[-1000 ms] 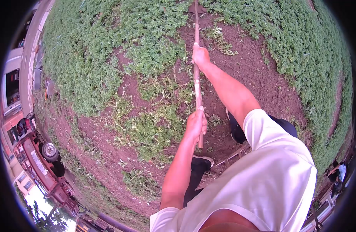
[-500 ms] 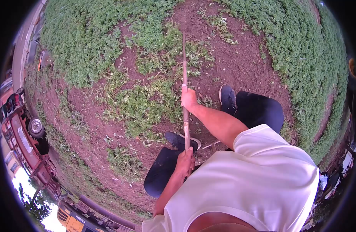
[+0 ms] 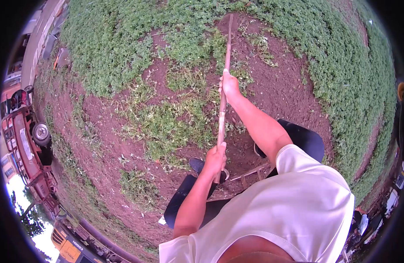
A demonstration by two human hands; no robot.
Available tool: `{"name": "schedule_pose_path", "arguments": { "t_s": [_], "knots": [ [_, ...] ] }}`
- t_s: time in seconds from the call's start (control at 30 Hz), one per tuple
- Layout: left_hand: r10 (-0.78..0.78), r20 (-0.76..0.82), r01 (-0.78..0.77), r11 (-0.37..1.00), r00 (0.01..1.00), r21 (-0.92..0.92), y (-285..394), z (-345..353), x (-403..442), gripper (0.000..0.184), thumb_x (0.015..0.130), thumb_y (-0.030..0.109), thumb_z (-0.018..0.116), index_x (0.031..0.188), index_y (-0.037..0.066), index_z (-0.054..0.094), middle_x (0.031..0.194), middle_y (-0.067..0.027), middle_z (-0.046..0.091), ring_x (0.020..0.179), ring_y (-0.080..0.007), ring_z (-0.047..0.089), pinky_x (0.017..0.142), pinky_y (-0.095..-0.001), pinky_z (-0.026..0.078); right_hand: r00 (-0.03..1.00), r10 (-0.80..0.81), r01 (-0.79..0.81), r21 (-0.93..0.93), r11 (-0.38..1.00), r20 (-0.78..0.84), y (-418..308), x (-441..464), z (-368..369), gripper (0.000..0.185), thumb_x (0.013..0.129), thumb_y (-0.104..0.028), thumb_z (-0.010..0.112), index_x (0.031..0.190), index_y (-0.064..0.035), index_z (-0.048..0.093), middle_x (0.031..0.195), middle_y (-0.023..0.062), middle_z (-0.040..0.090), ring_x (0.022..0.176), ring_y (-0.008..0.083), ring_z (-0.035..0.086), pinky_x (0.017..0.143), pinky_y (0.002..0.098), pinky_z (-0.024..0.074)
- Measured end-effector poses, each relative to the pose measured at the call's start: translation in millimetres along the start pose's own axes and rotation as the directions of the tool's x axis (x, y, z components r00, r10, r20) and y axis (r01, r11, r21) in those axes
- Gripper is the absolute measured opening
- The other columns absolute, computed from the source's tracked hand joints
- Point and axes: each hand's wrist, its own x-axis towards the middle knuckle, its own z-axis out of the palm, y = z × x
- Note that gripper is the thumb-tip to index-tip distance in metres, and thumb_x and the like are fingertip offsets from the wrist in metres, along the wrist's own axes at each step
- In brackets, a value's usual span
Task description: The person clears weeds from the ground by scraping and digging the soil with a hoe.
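Note:
A long wooden tool handle (image 3: 222,111) slants forward from near my body, its far end reaching the soil at the edge of the green plants. What is fixed at that far end, if anything, cannot be made out. My right hand (image 3: 229,84) is wrapped round the handle partway along it. Closer to my body, my left hand (image 3: 216,158) is closed round the handle near its lower end. Cut or pulled greenery (image 3: 175,125) lies on the ground to the left of the handle.
Low green plants (image 3: 342,87) grow along the right, and more leafy plants (image 3: 105,48) stand ahead on the left. Bare brown soil (image 3: 294,94) lies between. A wooden slatted frame (image 3: 250,175) is by my legs. A red vehicle (image 3: 28,149) and a yellow machine (image 3: 70,247) stand at left.
Both hands have moved forward and slightly right with the handle. Its far end now reaches further ahead, and the arms are more stretched out.

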Motion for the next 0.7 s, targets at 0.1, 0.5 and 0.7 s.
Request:
{"name": "schedule_pose_path", "arguments": {
  "t_s": [0.1, 0.5, 0.7],
  "knots": [
    [0.062, 0.098, -0.063, 0.998, 0.993, 0.006, 65.3, 5.6, 62.0, 0.039, 0.104, 0.046, 0.051, 0.084, 0.013, 0.046, 0.059, 0.0048, 0.040, 0.042, -0.0082, 0.035, 0.038, -0.0277, 0.032, 0.996, 0.000, 0.002, 0.020, 1.000, -0.086, -49.4, 79.0, 16.3, 0.043, 0.105, -0.045, 0.047, 0.089, -0.0057, 0.054, 0.066, 0.0034, 0.054, 0.048, 0.0167, 0.053, 0.044, 0.0347, 0.0447],
    [-0.071, -0.007, 0.068, 0.974, 0.997, -0.216, 37.4, -76.1, 80.7, 0.038, 0.103, 0.046, 0.052, 0.084, 0.014, 0.046, 0.059, 0.0044, 0.040, 0.043, -0.0082, 0.037, 0.039, -0.0275, 0.034, 0.989, -0.079, -0.009, -0.597, 0.802, -0.121, 59.8, 102.9, 123.5, 0.067, 0.103, -0.052, 0.040, 0.097, 0.0067, 0.071, 0.087, 0.0275, 0.071, 0.082, 0.0385, 0.072, 0.076, 0.0483, 0.0554],
    [-0.162, -0.052, 0.146, 0.961, 0.985, -0.234, -49.8, -69.7, -16.1, 0.037, 0.103, 0.045, 0.056, 0.085, 0.014, 0.046, 0.058, 0.0045, 0.039, 0.043, -0.0086, 0.038, 0.039, -0.0284, 0.032, 0.994, -0.062, -0.013, -0.646, 0.763, -0.093, 149.2, 2.9, 63.6, 0.063, 0.103, -0.049, 0.042, 0.086, 0.0049, 0.070, 0.077, 0.0271, 0.068, 0.076, 0.0451, 0.069, 0.071, 0.0517, 0.0528]
  ]
}}
